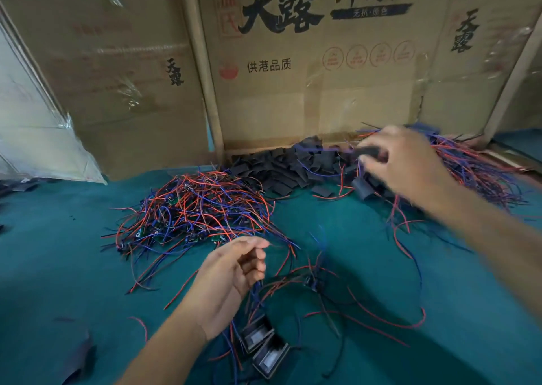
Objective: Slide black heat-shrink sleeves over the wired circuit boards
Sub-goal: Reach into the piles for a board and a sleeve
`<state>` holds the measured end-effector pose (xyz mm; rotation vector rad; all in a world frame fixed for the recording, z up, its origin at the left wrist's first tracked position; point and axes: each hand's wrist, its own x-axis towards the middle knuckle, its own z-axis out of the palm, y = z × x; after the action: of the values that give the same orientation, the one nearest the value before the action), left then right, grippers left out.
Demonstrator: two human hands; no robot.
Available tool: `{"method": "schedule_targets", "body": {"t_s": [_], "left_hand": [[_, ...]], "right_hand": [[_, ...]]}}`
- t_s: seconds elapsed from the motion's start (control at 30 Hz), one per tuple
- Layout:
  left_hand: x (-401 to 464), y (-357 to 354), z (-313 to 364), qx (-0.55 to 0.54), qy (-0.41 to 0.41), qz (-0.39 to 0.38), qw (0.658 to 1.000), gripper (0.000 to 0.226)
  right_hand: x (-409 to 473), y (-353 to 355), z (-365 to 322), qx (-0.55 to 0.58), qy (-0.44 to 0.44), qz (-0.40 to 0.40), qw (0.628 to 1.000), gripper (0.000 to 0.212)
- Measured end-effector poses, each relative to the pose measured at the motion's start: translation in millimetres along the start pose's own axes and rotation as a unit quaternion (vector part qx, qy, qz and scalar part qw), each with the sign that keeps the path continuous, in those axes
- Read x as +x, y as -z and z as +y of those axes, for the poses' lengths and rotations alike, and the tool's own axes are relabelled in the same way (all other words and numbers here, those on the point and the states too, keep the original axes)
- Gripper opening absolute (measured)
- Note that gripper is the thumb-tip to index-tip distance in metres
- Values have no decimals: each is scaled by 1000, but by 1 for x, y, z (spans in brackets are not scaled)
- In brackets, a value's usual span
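A tangled heap of small circuit boards with red and blue wires [193, 211] lies on the green table at centre left. Behind it a pile of flat black heat-shrink sleeves [281, 165] spreads along the cardboard wall. My right hand [410, 165], blurred by motion, is over the right end of that pile and pinches a black sleeve [366, 151] between thumb and fingers. My left hand [231, 276] is lower, its fingers curled around a bunch of wires whose sleeved boards [264, 346] hang below near the front edge.
Cardboard boxes [293, 62] form a wall at the back. Another heap of wired boards [475, 167] lies at the far right behind my right hand. Loose wires [381, 317] trail over the green cloth [73, 267]. A white plastic bag [38, 138] leans at the left.
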<state>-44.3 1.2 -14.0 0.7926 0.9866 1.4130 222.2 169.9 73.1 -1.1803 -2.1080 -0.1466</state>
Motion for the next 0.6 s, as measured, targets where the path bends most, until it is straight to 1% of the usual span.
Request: {"method": "schedule_targets", "body": {"t_s": [0.07, 0.13, 0.17, 0.23, 0.33, 0.37, 0.43, 0.53, 0.6], "left_hand": [[0, 0, 0, 11, -1, 5, 1000, 27], [2, 1, -1, 19, -3, 11, 1000, 22], [3, 2, -2, 20, -4, 15, 1000, 20], [5, 5, -3, 21, -5, 25, 999, 19], [9, 14, -2, 20, -4, 26, 999, 19], [10, 17, -2, 16, -3, 26, 1000, 19], [11, 21, -3, 7, -1, 24, 1000, 18], [13, 24, -6, 4, -2, 32, 999, 20], [13, 25, -7, 39, -19, 48, 998, 26]], "right_hand": [[39, 10, 36, -66, -35, 32, 997, 15], [67, 13, 67, -112, -71, 73, 988, 12], [76, 12, 81, -134, -85, 77, 984, 12], [84, 4, 102, -186, -116, 41, 975, 12], [76, -11, 116, -220, -173, -83, 956, 16], [70, -16, 115, -234, -177, -97, 951, 15], [59, -20, 107, -274, -164, -82, 944, 14], [50, -22, 98, -340, -138, -61, 928, 21], [47, -22, 93, -355, -135, -53, 924, 23]]}}
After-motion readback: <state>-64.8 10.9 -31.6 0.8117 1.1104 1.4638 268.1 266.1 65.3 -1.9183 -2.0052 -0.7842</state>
